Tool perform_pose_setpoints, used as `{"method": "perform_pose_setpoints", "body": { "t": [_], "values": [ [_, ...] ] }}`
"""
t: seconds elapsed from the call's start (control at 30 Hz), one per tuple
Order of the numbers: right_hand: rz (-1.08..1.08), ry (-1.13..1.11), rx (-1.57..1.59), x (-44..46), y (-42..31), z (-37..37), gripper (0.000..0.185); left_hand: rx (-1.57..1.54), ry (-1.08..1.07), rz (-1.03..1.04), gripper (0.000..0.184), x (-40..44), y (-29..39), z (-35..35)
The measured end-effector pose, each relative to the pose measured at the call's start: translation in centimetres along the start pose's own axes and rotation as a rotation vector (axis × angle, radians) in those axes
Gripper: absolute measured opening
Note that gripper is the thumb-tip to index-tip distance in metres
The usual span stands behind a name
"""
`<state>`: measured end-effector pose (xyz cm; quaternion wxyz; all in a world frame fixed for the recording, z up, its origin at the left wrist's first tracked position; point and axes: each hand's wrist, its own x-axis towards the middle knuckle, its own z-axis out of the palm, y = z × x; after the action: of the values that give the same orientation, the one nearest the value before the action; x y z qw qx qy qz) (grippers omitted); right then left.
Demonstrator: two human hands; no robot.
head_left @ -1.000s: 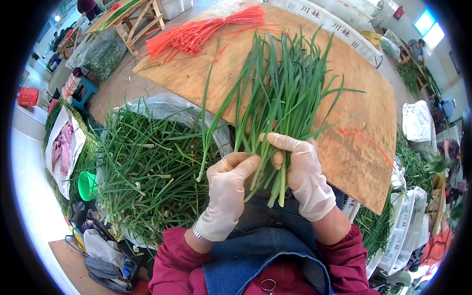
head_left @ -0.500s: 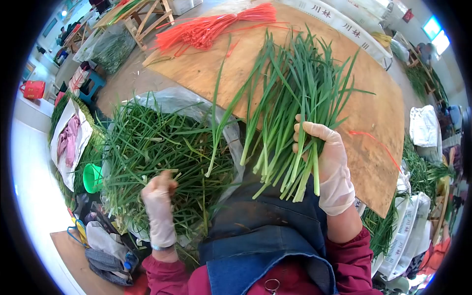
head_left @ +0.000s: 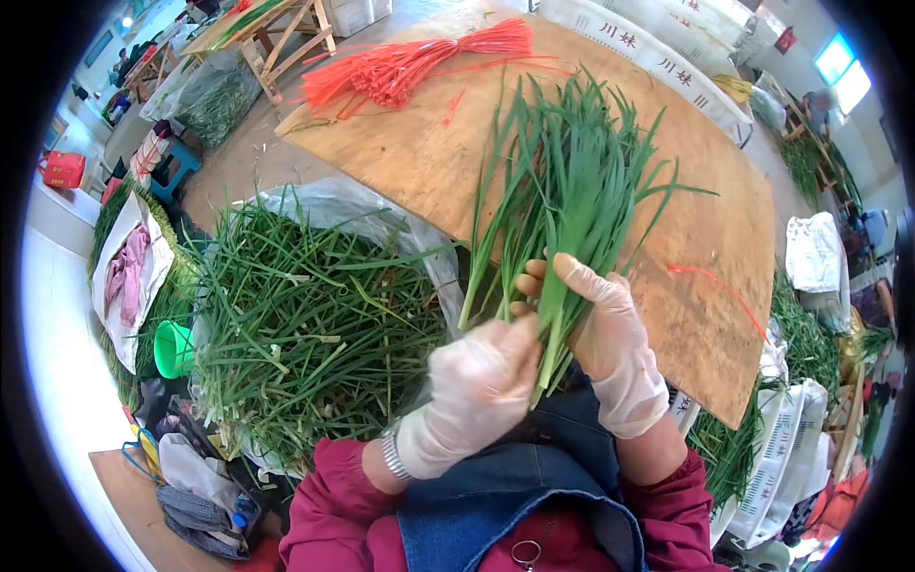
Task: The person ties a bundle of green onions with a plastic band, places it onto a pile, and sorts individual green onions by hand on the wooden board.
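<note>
A bunch of long green leafy stalks (head_left: pixel 581 191) fans out over the wooden board, pale stem ends toward my body. My gloved right hand (head_left: pixel 610 329) is wrapped round the bunch near its lower part, thumb on top. Against the stem ends, my gloved left hand (head_left: pixel 481 381) is closed and partly blurred; its fingertips touch the stalks, and what exactly they pinch is hidden. Left of my hands, a clear plastic bag (head_left: pixel 434 253) holds a heap of loose green leaves (head_left: pixel 315 324).
The wooden board (head_left: pixel 696 315) carries a red bundle of ties (head_left: pixel 410 62) and a single red strip (head_left: pixel 720 286). White crates (head_left: pixel 648 57) stand beyond it. At the left are a green cup (head_left: pixel 173 349) and grey bags (head_left: pixel 200 496). A person sits far right.
My left hand went from the stalks to the leaf heap and has come back to the stem ends. The separate stalk at the bunch's left is gone from there.
</note>
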<state>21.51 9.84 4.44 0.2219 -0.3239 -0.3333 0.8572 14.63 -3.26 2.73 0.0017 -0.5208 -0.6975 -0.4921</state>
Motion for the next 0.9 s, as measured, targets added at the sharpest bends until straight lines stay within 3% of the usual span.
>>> {"method": "perform_pose_setpoints", "body": {
  "t": [0.07,0.2,0.27,0.33,0.4,0.47,0.5,0.6,0.7,0.8,0.9],
  "values": [
    [0.068,-0.003,-0.045,0.0,-0.3,-0.4,0.027,0.012,-0.076,0.021,0.023,0.2,0.2,0.2],
    [-0.029,0.0,0.138,0.2,-0.6,-2.0,0.025,-0.087,-0.157,0.014,0.019,-1.0,-1.9,-1.5],
    [0.033,0.023,0.263,0.4,-1.4,-2.7,0.016,-0.065,0.006,-0.039,0.01,-1.8,-3.6,-3.2],
    [0.018,0.026,0.305,0.7,-2.6,-4.4,0.017,0.046,0.155,-0.39,0.014,-2.2,-5.5,-5.3],
    [0.059,-0.019,0.32,0.5,-3.3,-5.6,0.019,0.285,0.14,-0.249,0.018,-1.1,-6.6,-5.9],
    [0.025,-0.007,0.236,-0.1,-3.8,-5.9,0.016,0.084,-0.027,-0.481,0.022,0.2,-6.3,-4.9],
    [0.016,0.049,0.173,-0.2,-3.8,-6.5,0.015,-0.065,-0.07,-0.669,0.034,0.7,-6.3,-3.9],
    [-0.006,0.219,0.035,-1.0,-3.4,-8.0,0.012,-0.313,-0.237,-0.876,0.042,2.3,-7.1,-1.6],
    [-0.015,0.376,-0.071,-2.2,-2.7,-8.9,0.013,-0.616,-0.342,-0.941,0.04,2.6,-7.2,-0.1],
    [-0.065,0.408,-0.142,-3.2,-1.4,-7.9,0.016,-0.521,-0.45,-0.928,0.036,2.8,-5.8,0.5],
    [-0.104,0.367,-0.154,-3.4,-1.1,-6.8,0.018,-0.795,-0.339,-0.877,0.031,1.8,-4.2,1.7]
  ]
}}
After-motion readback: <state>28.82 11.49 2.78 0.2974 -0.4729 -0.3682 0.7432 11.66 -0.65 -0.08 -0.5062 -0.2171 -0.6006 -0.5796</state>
